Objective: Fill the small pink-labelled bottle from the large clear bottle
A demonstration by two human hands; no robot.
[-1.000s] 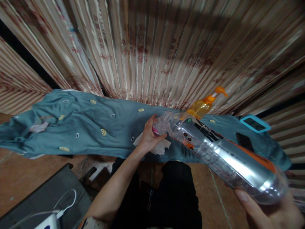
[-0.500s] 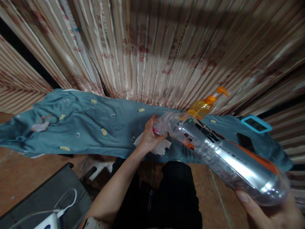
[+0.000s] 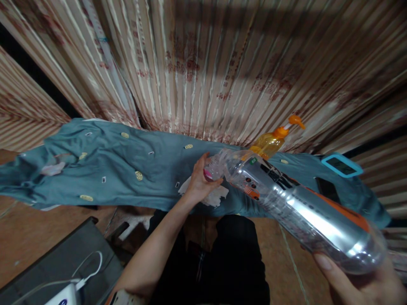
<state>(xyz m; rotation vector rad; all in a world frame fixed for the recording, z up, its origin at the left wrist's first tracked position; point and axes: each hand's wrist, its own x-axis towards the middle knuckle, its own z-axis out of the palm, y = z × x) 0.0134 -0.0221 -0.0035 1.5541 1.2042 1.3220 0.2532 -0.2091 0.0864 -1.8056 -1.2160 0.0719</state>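
One large clear plastic bottle with silver-and-orange label [image 3: 318,212], slanted above the desk draped in teal printed cloth [image 3: 165,163]: base in the right hand's [image 3: 362,284] grip, neck end enclosed by the left hand's [image 3: 200,182], best steadied in line from both ends. One torn white sheet [image 3: 218,197] below left hand; one flat black slab [image 3: 327,189]; one blue-framed rectangular device [image 3: 341,165]; one amber, orange-topped pump bottle [image 3: 269,144], nearest obstacle, behind the shoulder.

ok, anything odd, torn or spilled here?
Mostly the white scrap, partly hidden by the left hand: its edges look ragged, as if torn. The teal cloth is also bunched at its left end. No spill visible.
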